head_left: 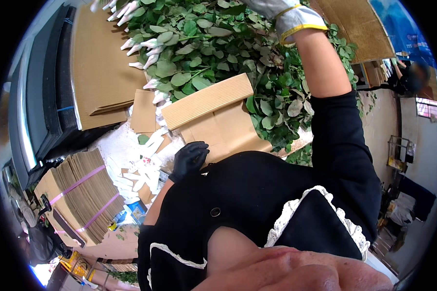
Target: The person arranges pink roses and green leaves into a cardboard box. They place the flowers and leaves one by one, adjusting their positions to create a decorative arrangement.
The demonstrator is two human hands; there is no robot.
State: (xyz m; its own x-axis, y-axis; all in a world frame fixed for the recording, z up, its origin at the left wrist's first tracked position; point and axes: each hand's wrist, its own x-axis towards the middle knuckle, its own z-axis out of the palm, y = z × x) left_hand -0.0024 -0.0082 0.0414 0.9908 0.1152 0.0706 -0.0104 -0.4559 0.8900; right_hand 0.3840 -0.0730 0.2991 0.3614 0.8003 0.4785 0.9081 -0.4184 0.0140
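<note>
My left hand [189, 159], in a black glove, is close to my body beside a sheet of brown paper [223, 130]. Its fingers are curled in, and whatever may be inside them is hidden. A folded strip of corrugated cardboard [209, 101] lies on the far side of that sheet. Stretched out to the far right, my right hand [277, 8] wears a pale glove with a yellow cuff. It is over a big heap of leafy stems [213, 43], its fingers cut off by the upper edge. White-wrapped flower buds [151, 59] point left from the heap.
Cardboard sheets [102, 58] lean beside dark panels [48, 92] at the left. Nearer is a strapped cardboard bundle [80, 194]. White scraps [141, 177] litter the surface near a blue container [137, 207]. Another person [412, 77] is at the far right, past a brown board [357, 29].
</note>
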